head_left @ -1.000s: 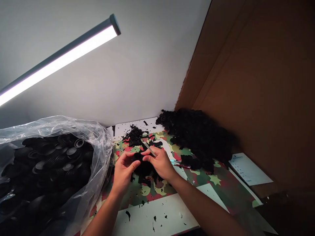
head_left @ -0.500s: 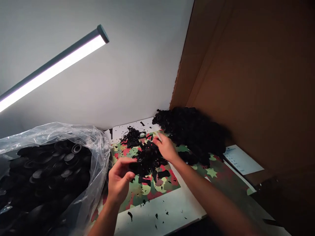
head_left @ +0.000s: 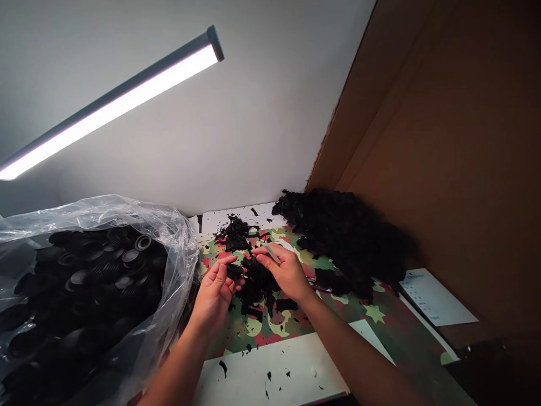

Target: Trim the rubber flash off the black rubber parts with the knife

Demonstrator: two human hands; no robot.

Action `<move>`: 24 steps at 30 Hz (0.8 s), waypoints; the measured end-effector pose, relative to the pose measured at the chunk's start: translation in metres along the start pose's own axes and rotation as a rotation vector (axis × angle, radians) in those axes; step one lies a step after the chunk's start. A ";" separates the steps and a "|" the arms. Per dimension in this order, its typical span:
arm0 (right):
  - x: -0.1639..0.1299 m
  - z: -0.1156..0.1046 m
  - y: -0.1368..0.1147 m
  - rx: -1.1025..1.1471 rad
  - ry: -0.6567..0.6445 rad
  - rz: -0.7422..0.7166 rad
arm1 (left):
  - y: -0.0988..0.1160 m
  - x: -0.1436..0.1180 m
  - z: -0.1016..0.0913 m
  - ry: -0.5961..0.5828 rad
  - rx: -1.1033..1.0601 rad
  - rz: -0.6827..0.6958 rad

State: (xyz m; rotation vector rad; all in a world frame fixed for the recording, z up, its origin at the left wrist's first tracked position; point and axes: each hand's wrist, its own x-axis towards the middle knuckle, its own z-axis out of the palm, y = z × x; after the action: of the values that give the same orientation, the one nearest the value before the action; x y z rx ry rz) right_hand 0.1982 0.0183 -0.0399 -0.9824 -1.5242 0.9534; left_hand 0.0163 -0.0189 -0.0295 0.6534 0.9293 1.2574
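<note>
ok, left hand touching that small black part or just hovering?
Touching. Head view shows the left hand with thumb and fingers closed on the small black part, no gap visible.

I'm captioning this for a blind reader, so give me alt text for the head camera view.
Two bare hands meet over a camouflage-print mat: the left hand pinches a small black part, the right hand grips a slim tool. Black scraps lie beneath.

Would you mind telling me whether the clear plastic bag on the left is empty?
No, the clear plastic bag is filled with black round rubber parts that show through its open top and sides.
</note>
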 end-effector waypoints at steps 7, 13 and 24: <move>-0.013 0.018 -0.009 0.036 -0.062 0.017 | -0.010 0.002 -0.003 0.034 0.263 0.133; -0.016 0.023 -0.012 0.135 -0.033 0.219 | -0.004 -0.006 0.001 0.002 0.695 0.483; -0.024 0.036 -0.023 0.409 -0.120 0.372 | -0.011 -0.006 -0.007 0.206 0.469 0.392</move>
State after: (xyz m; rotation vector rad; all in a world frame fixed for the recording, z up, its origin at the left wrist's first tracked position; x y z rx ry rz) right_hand 0.1629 -0.0145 -0.0317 -0.9352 -1.1898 1.5428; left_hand 0.0160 -0.0273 -0.0413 1.1303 1.3317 1.4827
